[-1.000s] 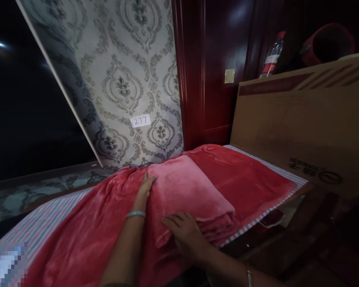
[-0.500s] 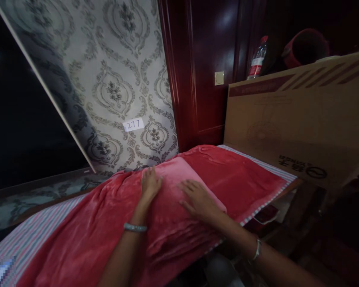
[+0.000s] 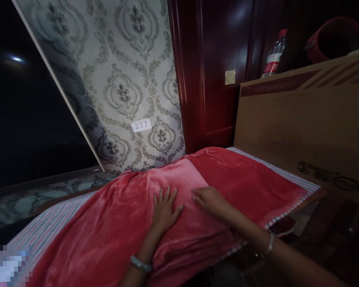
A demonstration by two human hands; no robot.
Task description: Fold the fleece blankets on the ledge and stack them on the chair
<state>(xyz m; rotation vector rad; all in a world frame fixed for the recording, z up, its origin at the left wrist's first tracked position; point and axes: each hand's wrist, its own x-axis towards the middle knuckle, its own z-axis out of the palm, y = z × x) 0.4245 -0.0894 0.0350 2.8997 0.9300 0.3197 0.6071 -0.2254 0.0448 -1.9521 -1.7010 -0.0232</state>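
Note:
A plush red blanket (image 3: 242,179) lies over a striped sheet, with a lighter pink folded section (image 3: 179,173) in its middle and stacked folds at the near side. My left hand (image 3: 164,209) rests palm down on the pink section, open with its fingers spread. To its right, my right hand (image 3: 211,200) is closed, its curled fingers on the blanket close to the edge of the folded section. The underside of that hand is hidden. A bracelet circles each wrist.
The striped sheet (image 3: 55,215) shows at the left and along the back right. A large cardboard box (image 3: 287,119) stands at the right, with a plastic bottle (image 3: 273,57) on top. A dark screen (image 3: 42,119) is at the left. Behind are patterned wallpaper (image 3: 122,91) and a dark red door (image 3: 215,99).
My left hand has come nearer to me and right, its fingers now spread. My right hand has gone from flat to curled and shifted slightly right. The view has turned a little left.

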